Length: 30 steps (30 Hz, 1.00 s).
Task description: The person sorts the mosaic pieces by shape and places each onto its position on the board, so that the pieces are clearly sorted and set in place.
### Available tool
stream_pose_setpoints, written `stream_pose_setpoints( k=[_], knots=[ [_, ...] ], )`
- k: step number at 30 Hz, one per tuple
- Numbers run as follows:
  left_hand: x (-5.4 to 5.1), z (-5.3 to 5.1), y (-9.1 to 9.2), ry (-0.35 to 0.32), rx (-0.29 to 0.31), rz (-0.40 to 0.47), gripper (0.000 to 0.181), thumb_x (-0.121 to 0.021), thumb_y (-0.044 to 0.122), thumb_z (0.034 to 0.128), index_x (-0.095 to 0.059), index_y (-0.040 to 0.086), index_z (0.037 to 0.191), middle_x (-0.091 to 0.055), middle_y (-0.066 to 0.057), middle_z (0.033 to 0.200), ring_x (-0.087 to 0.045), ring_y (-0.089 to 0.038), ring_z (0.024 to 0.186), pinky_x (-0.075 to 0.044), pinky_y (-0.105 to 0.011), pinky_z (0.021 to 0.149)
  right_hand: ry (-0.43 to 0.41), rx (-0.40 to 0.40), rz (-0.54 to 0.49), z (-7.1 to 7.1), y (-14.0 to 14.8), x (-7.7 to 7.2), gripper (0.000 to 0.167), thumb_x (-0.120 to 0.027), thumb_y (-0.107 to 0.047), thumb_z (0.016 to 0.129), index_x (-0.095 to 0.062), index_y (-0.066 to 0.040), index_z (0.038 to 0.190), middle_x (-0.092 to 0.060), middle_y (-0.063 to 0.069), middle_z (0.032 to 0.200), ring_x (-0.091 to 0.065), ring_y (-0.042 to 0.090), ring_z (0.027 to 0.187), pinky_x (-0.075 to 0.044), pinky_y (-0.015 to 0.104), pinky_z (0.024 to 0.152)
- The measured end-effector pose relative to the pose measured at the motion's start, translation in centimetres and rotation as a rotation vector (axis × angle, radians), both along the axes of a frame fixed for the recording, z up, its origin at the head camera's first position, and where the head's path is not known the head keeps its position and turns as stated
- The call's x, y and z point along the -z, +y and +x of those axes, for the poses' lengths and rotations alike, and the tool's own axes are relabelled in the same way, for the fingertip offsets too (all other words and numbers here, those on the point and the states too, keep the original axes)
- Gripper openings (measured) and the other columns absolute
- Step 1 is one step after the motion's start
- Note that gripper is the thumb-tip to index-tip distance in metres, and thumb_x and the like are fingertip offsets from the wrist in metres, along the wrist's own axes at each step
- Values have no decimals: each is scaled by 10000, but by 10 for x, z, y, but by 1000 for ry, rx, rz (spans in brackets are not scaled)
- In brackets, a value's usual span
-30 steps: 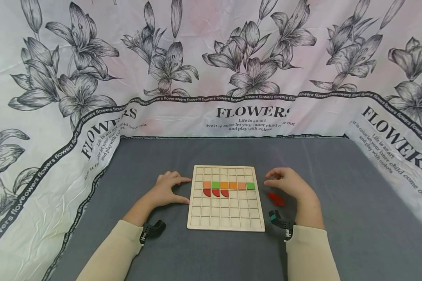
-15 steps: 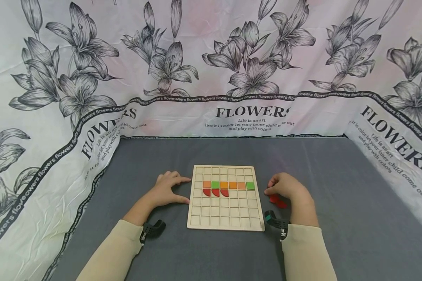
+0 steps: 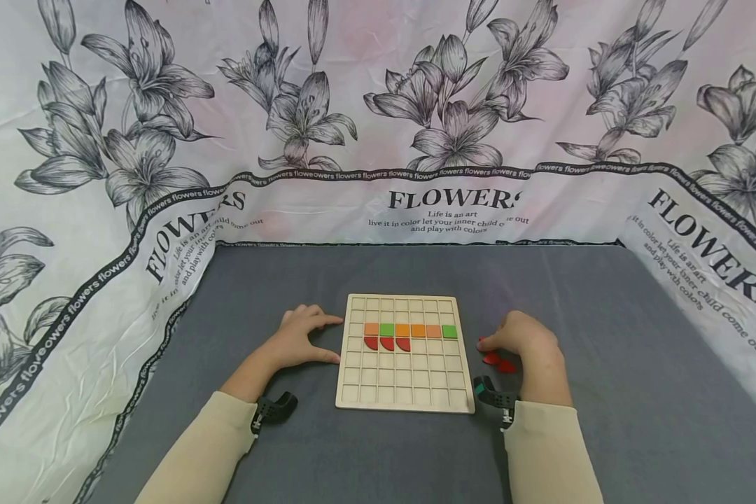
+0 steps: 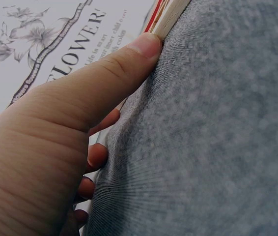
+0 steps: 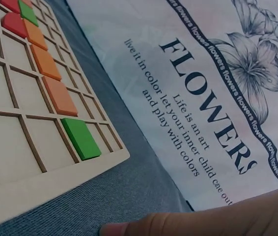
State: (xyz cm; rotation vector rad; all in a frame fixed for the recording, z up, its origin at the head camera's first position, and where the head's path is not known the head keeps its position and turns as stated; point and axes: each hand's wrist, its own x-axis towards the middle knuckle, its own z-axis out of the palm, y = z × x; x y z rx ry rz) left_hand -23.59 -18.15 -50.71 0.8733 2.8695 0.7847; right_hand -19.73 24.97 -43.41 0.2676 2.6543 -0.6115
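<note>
A square wooden grid board lies on the dark cloth. One row holds orange and green square tiles; just below sit 3 red quarter-round pieces. My left hand touches the board's left side with thumb and index finger spread apart. In the left wrist view, the thumb presses the board's edge. Right of the board, my right hand pinches a red piece, mostly hidden by the fingers. Loose red pieces lie under and beside that hand.
Dark grey cloth covers the table. Behind and at both sides hangs a white flower-printed curtain. Each wrist carries a black camera mount. A green tile sits near the board's right edge in the right wrist view.
My right hand has come down and slightly nearer to me onto the loose red pieces, spreading them and taking one between its fingers. The left hand and the board have stayed put.
</note>
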Motion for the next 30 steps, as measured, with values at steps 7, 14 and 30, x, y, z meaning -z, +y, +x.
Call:
stream_pose_setpoints(
  k=[7, 14, 30],
  knots=[
    [2, 0, 1, 9, 5, 5, 790, -873, 619, 719, -673, 237, 1382, -525, 81, 1031, -392, -132, 888, -267, -422, 844, 76, -2, -45, -6, -2, 8, 397, -704, -387, 897, -548, -110, 659, -473, 6, 648, -461, 194, 592, -392, 381, 577],
    [3, 1, -1, 12, 8, 12, 792, -864, 632, 722, -671, 236, 1381, -520, 85, 1030, -386, -128, 894, -260, -421, 833, 234, -16, -183, -13, 0, 20, 235, -651, -256, 980, -721, -62, 867, -597, 39, 780, -521, 219, 699, -428, 376, 642],
    [2, -1, -1, 17, 13, 13, 787, -878, 607, 721, -672, 232, 1382, -509, 85, 1014, -379, -133, 893, -246, -411, 826, 202, -102, -268, -17, 5, 31, 276, -767, -175, 907, -706, -60, 1150, -541, 62, 785, -491, 215, 702, -394, 362, 640]
  ],
)
